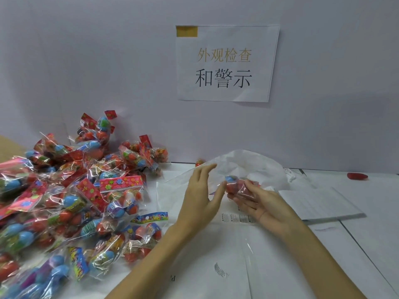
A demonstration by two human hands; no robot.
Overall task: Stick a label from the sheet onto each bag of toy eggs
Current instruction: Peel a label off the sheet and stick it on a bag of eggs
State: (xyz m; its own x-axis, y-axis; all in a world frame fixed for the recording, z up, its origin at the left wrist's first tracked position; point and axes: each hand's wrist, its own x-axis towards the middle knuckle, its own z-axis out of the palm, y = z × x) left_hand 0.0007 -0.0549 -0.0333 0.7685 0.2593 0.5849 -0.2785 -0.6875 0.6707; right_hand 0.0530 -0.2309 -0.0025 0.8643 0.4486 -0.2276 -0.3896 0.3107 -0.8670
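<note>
1. A bag of toy eggs [237, 186] is held in the right hand [264, 207], palm up, fingers curled under and round the clear wrap; a blue egg and red eggs are seen inside.
2. The left hand [200, 199] is kept just left of that bag, fingers straight and loosely spread, nothing gripped; the thumb tip is at or very near the bag's end (contact cannot be told).
3. A label sheet [237, 218] is laid flat on the table [367, 234] directly below both hands; a row of small printed labels is visible between the wrists.
4. A large clear plastic bag [183, 182] is spread under and behind the hands, with crumpled white wrapping [254, 160] behind it.
5. A pile of egg bags [71, 197] is heaped on the table's left side, reaching back to the wall (mostly red flowered headers, a few blue ones).
6. A stack of white paper sheets [319, 203] is lying right of the hands.
7. A small red object [357, 176] is seen far right by the wall (too blurred to identify).
8. A paper sign [226, 63] with printed characters is fixed to the wall above.
</note>
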